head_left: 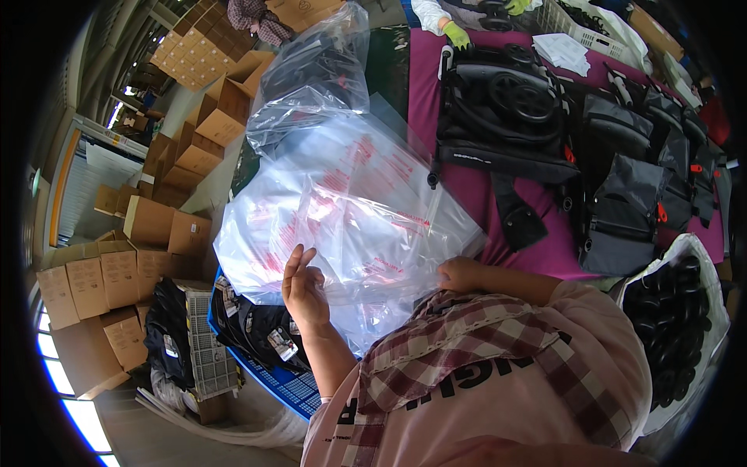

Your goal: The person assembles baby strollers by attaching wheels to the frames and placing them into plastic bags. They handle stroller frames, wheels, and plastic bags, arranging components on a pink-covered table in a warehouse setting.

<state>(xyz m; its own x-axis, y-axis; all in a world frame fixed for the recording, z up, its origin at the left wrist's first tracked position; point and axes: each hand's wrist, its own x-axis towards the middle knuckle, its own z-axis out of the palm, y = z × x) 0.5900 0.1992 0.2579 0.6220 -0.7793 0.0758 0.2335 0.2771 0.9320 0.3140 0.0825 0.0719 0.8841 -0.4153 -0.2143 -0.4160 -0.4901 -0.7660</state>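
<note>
A stack of large clear plastic bags (342,202) with red print lies spread in front of me. My right hand (461,275) is closed on the near right edge of the top plastic bag. At the near left edge of the bags is my left hand (305,288), raised with its fingers apart and partly bent; nothing shows gripped in it. Beyond the stack stands a black item wrapped in a clear bag (315,74). A folded black stroller frame (506,109) with wheels lies to the right on the purple table cover (424,86).
Grey-black fabric pieces (622,194) lie along the right of the table. A white sack of black wheels (669,327) stands at my right. Below left is a blue crate (272,381) with black packed items. Open cartons (167,226) line the left. A co-worker's gloved hand (456,35) touches the stroller.
</note>
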